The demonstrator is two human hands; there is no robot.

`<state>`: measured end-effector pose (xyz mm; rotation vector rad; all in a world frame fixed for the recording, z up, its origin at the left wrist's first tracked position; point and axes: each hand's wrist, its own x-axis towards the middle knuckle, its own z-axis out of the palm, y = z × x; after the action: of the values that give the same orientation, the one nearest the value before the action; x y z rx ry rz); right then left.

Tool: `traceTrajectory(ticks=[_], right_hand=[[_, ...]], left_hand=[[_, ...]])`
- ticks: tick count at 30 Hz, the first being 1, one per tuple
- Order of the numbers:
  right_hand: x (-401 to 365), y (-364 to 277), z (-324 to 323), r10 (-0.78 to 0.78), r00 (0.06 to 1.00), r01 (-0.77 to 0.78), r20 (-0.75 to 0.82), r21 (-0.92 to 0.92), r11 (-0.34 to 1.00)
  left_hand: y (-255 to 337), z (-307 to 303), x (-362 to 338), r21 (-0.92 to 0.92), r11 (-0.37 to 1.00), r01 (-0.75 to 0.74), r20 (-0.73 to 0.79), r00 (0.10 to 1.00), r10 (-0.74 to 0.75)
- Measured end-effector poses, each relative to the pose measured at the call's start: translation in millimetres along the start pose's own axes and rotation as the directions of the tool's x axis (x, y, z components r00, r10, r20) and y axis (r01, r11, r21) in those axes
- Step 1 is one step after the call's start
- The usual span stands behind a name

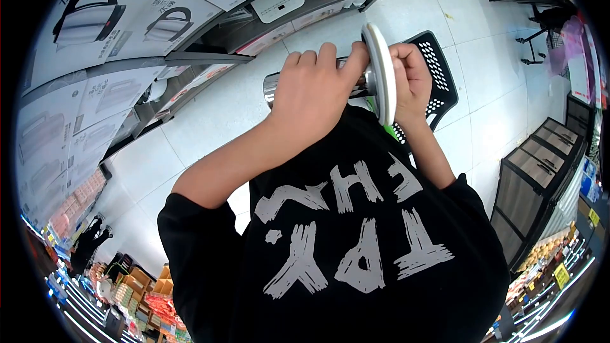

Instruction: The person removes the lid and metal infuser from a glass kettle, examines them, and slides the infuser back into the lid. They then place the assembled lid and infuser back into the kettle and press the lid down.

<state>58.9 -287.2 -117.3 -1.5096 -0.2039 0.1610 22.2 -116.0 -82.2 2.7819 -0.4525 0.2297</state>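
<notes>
A metal cylinder with a round pale disc at one end is held in front of the chest, above the tiled floor. The cylinder is wrapped by the fingers of the left hand, with its bare end exposed beyond the palm. The fingers of the right hand are curled at the outer face of the disc; whether anything is gripped there cannot be told, since the tips are partly hidden. The cylinder looks stiff and smooth, likely moderate in weight and slippery if grasped loosely, so a full wrap round its wall seems the surest hold; the disc's rim may be better steadied than squeezed. Beyond the right hand, a black perforated plastic piece is seen, possibly a basket. Kettles are pictured on stacked cartons, but their contents are hidden.
</notes>
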Motion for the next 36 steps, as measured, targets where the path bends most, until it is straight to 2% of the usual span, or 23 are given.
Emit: traceTrajectory(ticks=[5, 7, 8, 9, 10, 12, 15, 16, 17, 18, 19, 20, 22, 23, 25, 26, 27, 28, 29, 32, 33, 34, 36], right_hand=[[-4, -2, -6, -0.125, 0.992, 0.126, 0.014, -0.091, 0.988], [-8, 3, -13, -0.187, 0.979, 0.195, 0.080, -0.117, 0.974], [-9, 5, -19, -0.197, 0.971, 0.220, 0.137, -0.179, 0.959], [-9, 3, -20, -0.261, 0.949, 0.294, 0.177, -0.199, 0.935], [-8, 0, -19, -0.321, 0.922, 0.366, 0.217, -0.215, 0.906], [-6, -4, -17, -0.294, 0.925, 0.345, 0.243, -0.206, 0.916], [-1, -3, -18, -0.214, 0.947, 0.258, 0.241, -0.167, 0.952], [2, -10, -17, -0.201, 0.952, 0.239, 0.231, -0.150, 0.959], [3, -10, -16, -0.176, 0.967, 0.206, 0.187, -0.160, 0.965], [4, -9, -15, -0.150, 0.979, 0.173, 0.140, -0.170, 0.970], [5, -10, -16, -0.137, 0.983, 0.158, 0.119, -0.185, 0.970], [7, -11, -15, -0.122, 0.989, 0.137, 0.079, -0.222, 0.965], [9, -13, -17, -0.107, 0.986, 0.128, 0.129, -0.165, 0.978], [7, -14, -18, -0.115, 0.982, 0.141, 0.147, -0.187, 0.972], [4, -14, -22, -0.128, 0.975, 0.169, 0.181, -0.234, 0.958], [3, -13, -20, -0.164, 0.973, 0.185, 0.163, -0.123, 0.975], [4, -15, -18, -0.190, 0.963, 0.207, 0.192, -0.073, 0.976], [5, -18, -17, -0.221, 0.952, 0.231, 0.214, -0.022, 0.973], [7, -17, -17, -0.195, 0.958, 0.208, 0.208, -0.039, 0.977], [12, -12, -22, -0.120, 0.976, 0.136, 0.180, -0.078, 0.988], [14, -12, -24, -0.101, 0.979, 0.116, 0.175, -0.080, 0.990], [15, -12, -24, -0.080, 0.982, 0.095, 0.171, -0.081, 0.992], [18, -8, -23, -0.044, 0.987, 0.058, 0.157, -0.088, 0.994]], left_hand=[[-2, -16, 11, -0.190, 0.980, 0.055, 0.231, 0.973, -0.010], [-11, -26, 20, -0.425, 0.892, 0.153, 0.450, 0.891, 0.062], [-18, -31, 25, -0.520, 0.824, 0.225, 0.541, 0.833, 0.114], [-27, -32, 28, -0.628, 0.688, 0.364, 0.643, 0.741, 0.195], [-35, -28, 30, -0.693, 0.572, 0.439, 0.683, 0.653, 0.327], [-43, -13, 21, -0.614, 0.210, 0.761, 0.739, 0.461, 0.491], [-43, -15, 25, -0.608, 0.106, 0.787, 0.721, 0.491, 0.489], [-38, -25, 30, -0.680, 0.253, 0.688, 0.725, 0.580, 0.371], [-28, -32, 26, -0.671, 0.580, 0.461, 0.648, 0.745, 0.157], [-16, -38, 20, -0.482, 0.845, 0.231, 0.454, 0.891, 0.015], [-5, -36, 12, -0.324, 0.935, 0.143, 0.298, 0.954, -0.042], [4, -30, 7, -0.200, 0.977, 0.074, 0.215, 0.976, -0.030], [8, -21, 5, -0.188, 0.976, 0.109, 0.268, 0.962, -0.056], [0, -21, 8, -0.382, 0.911, 0.156, 0.404, 0.915, 0.012], [-27, -24, 23, -0.681, 0.661, 0.316, 0.585, 0.777, 0.232], [-35, -18, 22, -0.726, 0.375, 0.576, 0.685, 0.658, 0.314], [-42, -9, 19, -0.620, 0.063, 0.782, 0.721, 0.536, 0.438], [-45, -2, 15, -0.383, -0.215, 0.898, 0.688, 0.433, 0.583], [-46, 1, 12, -0.394, -0.253, 0.884, 0.648, 0.462, 0.606], [-32, -25, 21, -0.519, -0.131, 0.845, 0.759, 0.526, 0.384], [-28, -23, 20, -0.752, 0.312, 0.580, 0.653, 0.720, 0.235], [-15, -54, 29, -0.548, 0.661, 0.512, 0.714, 0.699, 0.050], [6, -50, 19, -0.226, 0.930, 0.289, 0.483, 0.863, -0.151]])
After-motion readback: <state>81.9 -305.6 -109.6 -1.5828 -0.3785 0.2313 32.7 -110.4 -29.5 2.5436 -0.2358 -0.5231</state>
